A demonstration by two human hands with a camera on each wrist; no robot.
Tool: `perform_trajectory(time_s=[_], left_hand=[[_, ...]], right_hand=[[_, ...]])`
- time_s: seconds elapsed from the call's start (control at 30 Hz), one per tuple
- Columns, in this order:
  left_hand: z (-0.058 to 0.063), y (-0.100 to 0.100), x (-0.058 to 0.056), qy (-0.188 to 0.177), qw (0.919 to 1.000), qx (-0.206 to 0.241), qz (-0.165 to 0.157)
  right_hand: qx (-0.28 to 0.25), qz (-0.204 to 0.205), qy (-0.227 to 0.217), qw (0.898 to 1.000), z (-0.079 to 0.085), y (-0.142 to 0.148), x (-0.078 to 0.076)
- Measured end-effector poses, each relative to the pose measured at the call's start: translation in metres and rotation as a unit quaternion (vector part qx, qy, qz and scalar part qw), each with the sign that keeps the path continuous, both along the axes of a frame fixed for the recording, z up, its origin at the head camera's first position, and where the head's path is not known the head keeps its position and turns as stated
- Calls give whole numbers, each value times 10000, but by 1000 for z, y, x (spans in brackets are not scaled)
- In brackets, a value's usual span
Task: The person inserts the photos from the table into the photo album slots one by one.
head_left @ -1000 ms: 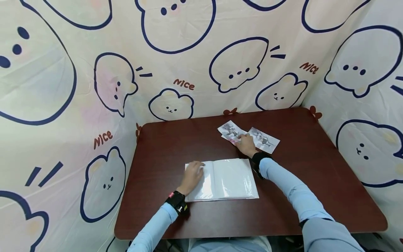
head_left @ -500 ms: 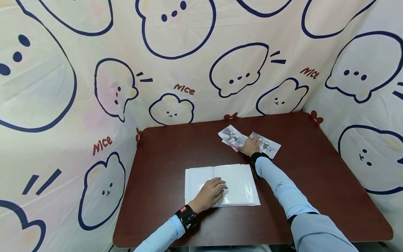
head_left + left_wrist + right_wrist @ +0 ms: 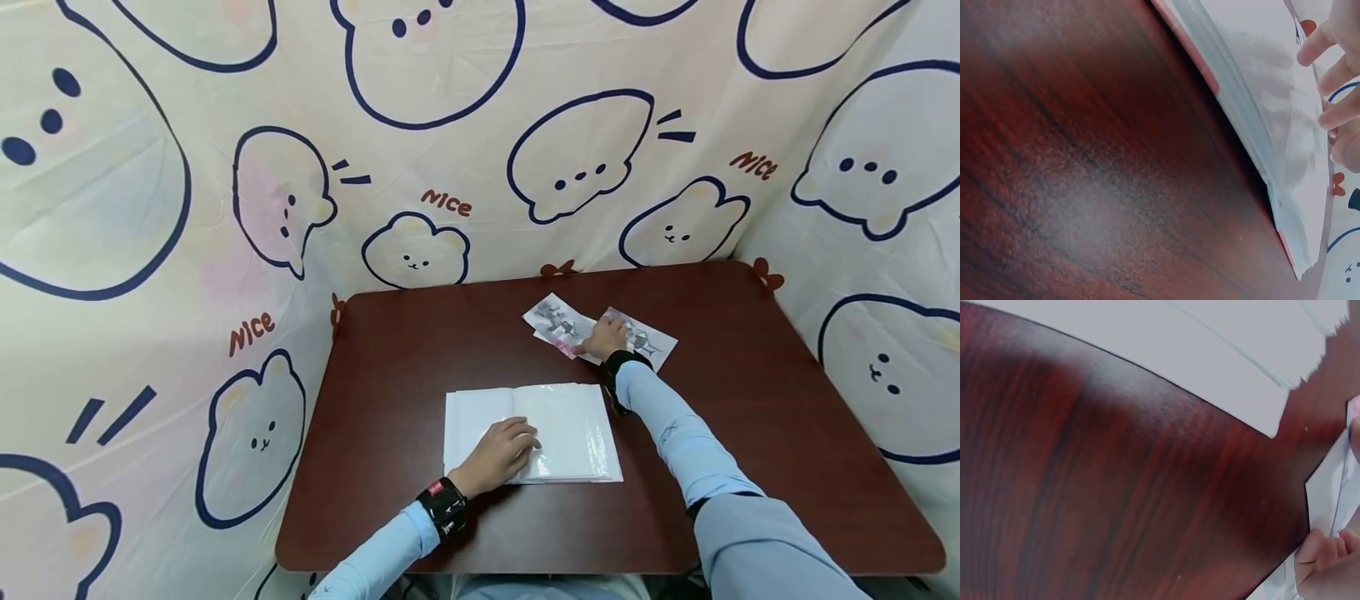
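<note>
Cream cloth [image 3: 217, 217] printed with navy outlines is hung to the left of and behind the red-brown table [image 3: 397, 350]. On the table's near half a white album [image 3: 573, 421] is laid open, and its lower middle is covered by the left hand [image 3: 497, 454], below which a black band [image 3: 445, 504] is worn on the wrist. The fingers of this hand are spread and gently bent, with nothing held; whether the page is touched by their tips cannot be told. Bright reflections are thrown by the glossy right page, where no picture is made out. Beyond the album's far edge, a grey-toned print [image 3: 555, 317] with a pink patch is laid at a slant, and another sheet's edge is shown beneath it. Farther right, the right hand [image 3: 606, 339] is placed across this print and a second print [image 3: 652, 340]; bent fingers are shown at the sheets' edges in the right wrist view, but whether anything is pinched or merely pressed cannot be told. The step in hand is judged to be the taking up of a print. For the next move, a secure grip on one sheet's edge would seem to be called for, with the page uncovered by the left hand.
</note>
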State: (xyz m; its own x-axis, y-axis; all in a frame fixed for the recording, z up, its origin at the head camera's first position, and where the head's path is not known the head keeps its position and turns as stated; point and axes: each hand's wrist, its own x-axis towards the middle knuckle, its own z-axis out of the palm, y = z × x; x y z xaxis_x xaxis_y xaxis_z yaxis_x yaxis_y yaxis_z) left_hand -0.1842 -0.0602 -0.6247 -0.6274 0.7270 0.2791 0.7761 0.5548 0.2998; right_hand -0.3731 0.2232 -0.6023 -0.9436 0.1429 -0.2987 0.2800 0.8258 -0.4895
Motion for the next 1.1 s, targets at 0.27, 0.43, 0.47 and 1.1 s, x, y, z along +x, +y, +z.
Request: perform_trajectory(time_s=[0.27,0.43,0.47,1.1], left_hand=[[1,-2,1,149,9999,79,23],[7,1,-4,219,9985,453,226],[9,2,-6,225,9979,536,280],[74,20,-65,267,9612,2325,1464]], right_hand=[[-64,-302,226,9993,-4,5,2],[-395,-329,1202,9914,-8,3,12],[-597,-353,1385,9879,-7,2,15],[-828,3306,4290,8366,105,-17,86]])
